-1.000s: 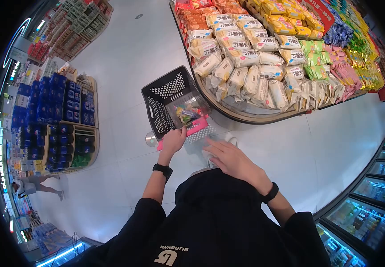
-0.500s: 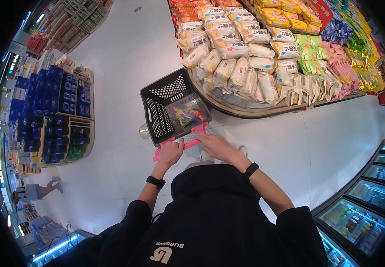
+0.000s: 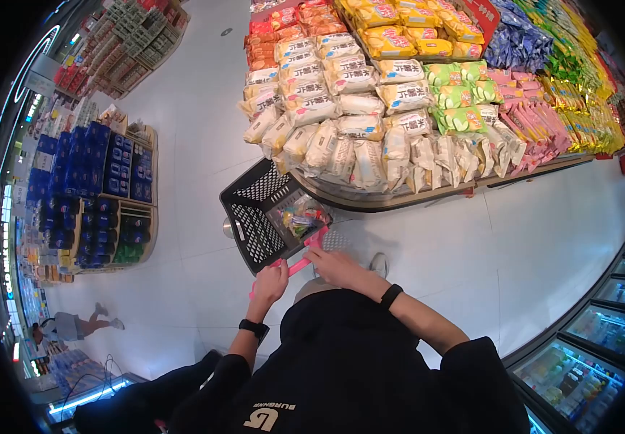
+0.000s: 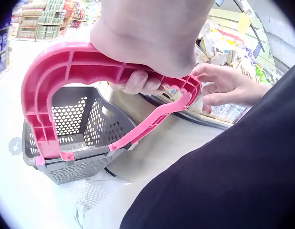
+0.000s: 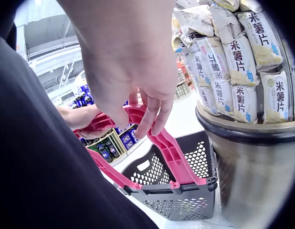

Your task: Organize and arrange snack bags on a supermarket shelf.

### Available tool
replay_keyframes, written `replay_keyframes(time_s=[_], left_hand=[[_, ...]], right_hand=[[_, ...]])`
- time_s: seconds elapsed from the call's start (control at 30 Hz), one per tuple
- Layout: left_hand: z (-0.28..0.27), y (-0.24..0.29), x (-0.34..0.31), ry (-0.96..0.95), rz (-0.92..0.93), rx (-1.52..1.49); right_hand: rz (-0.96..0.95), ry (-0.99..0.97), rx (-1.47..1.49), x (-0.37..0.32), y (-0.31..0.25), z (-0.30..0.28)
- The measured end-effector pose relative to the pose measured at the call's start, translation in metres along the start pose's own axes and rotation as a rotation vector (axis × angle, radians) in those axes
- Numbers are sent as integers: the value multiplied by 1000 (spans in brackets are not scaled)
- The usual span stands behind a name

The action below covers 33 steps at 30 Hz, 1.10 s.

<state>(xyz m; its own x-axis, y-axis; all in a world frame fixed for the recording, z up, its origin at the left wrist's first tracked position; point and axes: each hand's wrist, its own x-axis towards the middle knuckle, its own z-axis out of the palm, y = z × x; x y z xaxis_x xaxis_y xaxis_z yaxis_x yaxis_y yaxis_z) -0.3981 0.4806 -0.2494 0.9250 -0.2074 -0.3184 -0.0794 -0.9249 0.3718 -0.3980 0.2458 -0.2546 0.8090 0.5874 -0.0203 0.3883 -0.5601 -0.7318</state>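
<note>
My left hand [image 3: 271, 283] [image 4: 147, 33] grips the pink handle [image 3: 301, 266] [image 4: 54, 62] of a dark grey perforated basket [image 3: 249, 230] [image 5: 183, 202], fingers curled under the bar in the left wrist view. My right hand [image 3: 337, 269] [image 4: 233, 88] [image 5: 131, 62] is at the handle's other end, its fingers loosely bent and lightly at the bar; firm contact is hard to tell. Inside the basket lie colourful small packages [image 3: 301, 218], beside its right wall in the head view.
A rounded display of packaged snacks [image 3: 359, 108] [image 5: 240, 59] borders the basket's right side, its rim close by. Blue drink packs [image 3: 74, 170] stand at left. Glass-topped freezers [image 3: 572, 369] line the lower right. A person [image 3: 70, 327] is at lower left.
My right hand has come from beside the basket to the handle. The display has shifted left in the head view, nearer the basket, which sits slightly lower. My left hand keeps its grip.
</note>
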Motion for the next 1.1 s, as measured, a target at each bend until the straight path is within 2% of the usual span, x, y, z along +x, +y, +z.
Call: replay_keyframes(time_s=[0.17,0.43,0.5,0.6,0.7,0.9,1.03,1.1], left_hand=[[25,18,-15,34,-99,-17],[49,60,-43,72,-118,-41],[57,66,-47,53,-130,-37],[71,67,-54,39,-87,-43],[54,99,-67,58,-53,-96],[68,98,-74,54,119,-49],[78,98,-80,138,172,-57],[83,99,-85,108,141,-46]], right_hand=[[-57,64,45,-29,12,0],[-157,135,78,-73,26,-2],[-125,99,63,-85,24,-7],[-96,76,71,-96,21,-13],[-86,103,89,-106,22,-7],[12,83,85,-133,4,-14],[56,28,72,-142,-5,-24],[55,48,71,-146,-4,-18]])
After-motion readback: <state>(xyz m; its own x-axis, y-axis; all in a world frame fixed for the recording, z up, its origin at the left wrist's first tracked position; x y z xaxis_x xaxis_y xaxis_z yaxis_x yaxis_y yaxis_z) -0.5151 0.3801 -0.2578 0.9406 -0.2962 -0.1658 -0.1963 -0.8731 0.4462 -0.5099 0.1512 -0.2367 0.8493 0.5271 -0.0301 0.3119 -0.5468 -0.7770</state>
